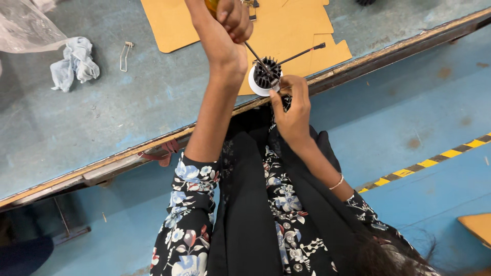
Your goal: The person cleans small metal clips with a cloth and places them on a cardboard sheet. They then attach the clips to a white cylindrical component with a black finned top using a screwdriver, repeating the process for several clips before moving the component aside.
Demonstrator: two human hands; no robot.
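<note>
At the near edge of the counter point(128, 107), a small round fixture point(264, 76) with a white rim and a black finned core is held just above a sheet of brown cardboard point(286, 30). The fixture is pinched from its near side by the right hand point(292, 110), whose fingers are curled against the rim and the fins; a thin bracelet is worn on that wrist. A thin dark shaft point(254, 54) is set into the fins from above at a slant, and it is gripped farther up by the left hand point(231, 20), which is closed in a fist around a yellowish handle that is mostly cut off by the picture's top border. A second thin black rod point(302, 53) is seen slanting from the fixture toward the right across the cardboard. Both forearms are stretched forward out of floral sleeves over a dark garment. Farther along the counter to the left, a bent wire clip point(126, 55) is lying on the bare grey surface, and beside it a crumpled pale cloth point(75, 62). At the far left corner, a clear plastic bag point(23, 25) is partly seen.
</note>
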